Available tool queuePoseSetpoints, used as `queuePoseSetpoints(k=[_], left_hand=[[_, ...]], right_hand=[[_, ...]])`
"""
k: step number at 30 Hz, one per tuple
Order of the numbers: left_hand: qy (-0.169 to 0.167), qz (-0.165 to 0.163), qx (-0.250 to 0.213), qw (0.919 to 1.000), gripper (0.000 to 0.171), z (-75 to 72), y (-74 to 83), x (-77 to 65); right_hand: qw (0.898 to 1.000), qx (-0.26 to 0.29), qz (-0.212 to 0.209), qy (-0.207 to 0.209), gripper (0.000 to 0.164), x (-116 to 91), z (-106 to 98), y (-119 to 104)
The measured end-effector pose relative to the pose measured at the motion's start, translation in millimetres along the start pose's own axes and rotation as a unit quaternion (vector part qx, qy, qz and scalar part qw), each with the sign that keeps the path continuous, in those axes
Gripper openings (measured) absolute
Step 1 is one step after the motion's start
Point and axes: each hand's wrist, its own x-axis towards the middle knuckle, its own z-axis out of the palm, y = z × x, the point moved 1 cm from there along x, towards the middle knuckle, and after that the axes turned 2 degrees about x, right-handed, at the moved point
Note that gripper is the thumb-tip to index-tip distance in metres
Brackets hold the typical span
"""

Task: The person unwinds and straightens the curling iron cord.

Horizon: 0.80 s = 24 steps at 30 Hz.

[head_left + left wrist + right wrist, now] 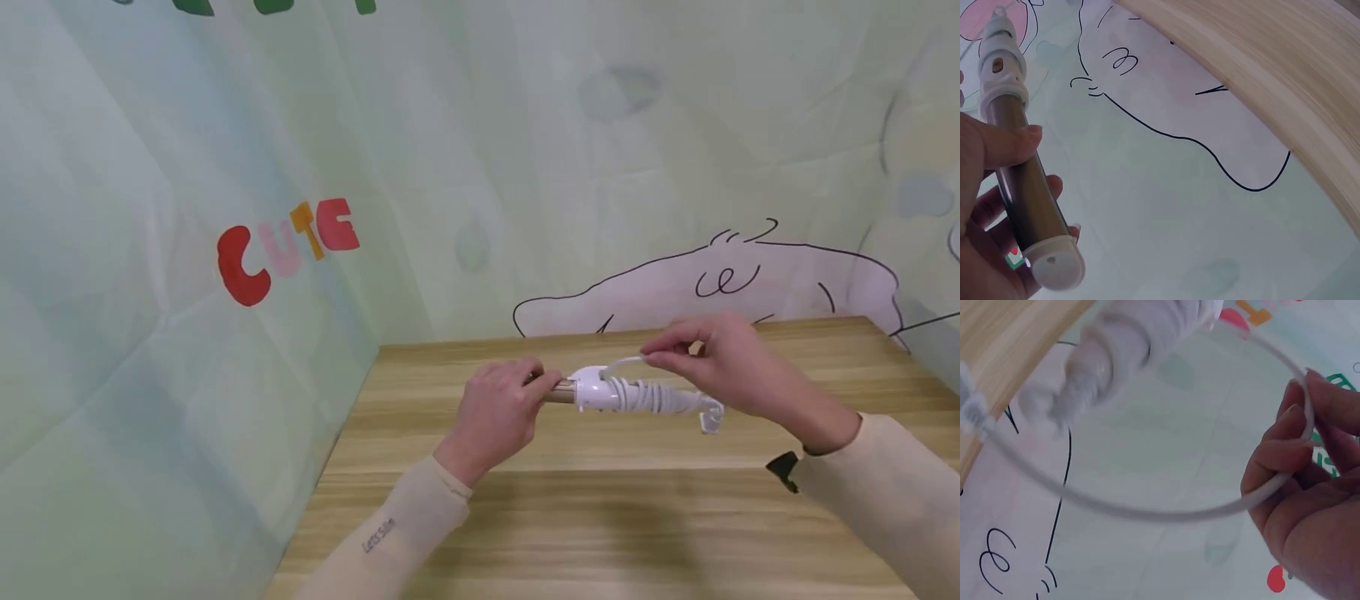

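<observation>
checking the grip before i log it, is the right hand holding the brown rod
No, the right hand pinches the white cord, while the left hand grips the brown rod.

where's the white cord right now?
Head view, right of centre: the white cord is wound around the white handle, a loose length of it pinched in the right hand.
</observation>
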Motion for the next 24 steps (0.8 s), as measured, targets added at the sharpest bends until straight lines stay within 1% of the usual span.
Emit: queuePoseSetpoints(k=[2,4,10,12,14,18,21,24], left_hand=[[-0.002,0.013,-0.014,0.9998,0.022,-0.9,-0.3,-1.3],[-0.001,0.023,-0.033,0.9992,0.022,-1.6,-1.2,-4.1],[0.01,0.052,-0.095,0.9941,0.026,-3.1,-1.4,-16.1],[0.012,0.056,-0.11,0.9923,0.027,-2.3,-0.1,-18.1],[0.013,0.054,-0.119,0.9913,0.027,-1.4,1.2,-18.8],[0.012,0.029,-0.129,0.9912,0.026,0.5,1.5,-18.8],[0.014,0.009,-0.126,0.9919,0.026,1.2,-0.8,-19.3],[0.025,0.002,-0.124,0.992,0.028,0.1,-3.5,-18.6]], right_hand=[[1.0,-0.003,-0.02,0.005,0.009,3,-2,4],[1.0,0.005,-0.026,0.003,0.01,6,-3,7],[0.999,0.032,-0.007,-0.017,0.008,6,-1,21],[0.999,0.04,-0.011,-0.021,0.01,3,0,28],[0.998,0.053,-0.022,-0.022,0.013,0,0,35],[0.995,0.082,-0.049,-0.022,0.021,-6,-3,46],[0.995,0.088,-0.049,-0.025,0.022,-11,-8,49],[0.996,0.076,-0.037,-0.023,0.02,-14,-13,50]])
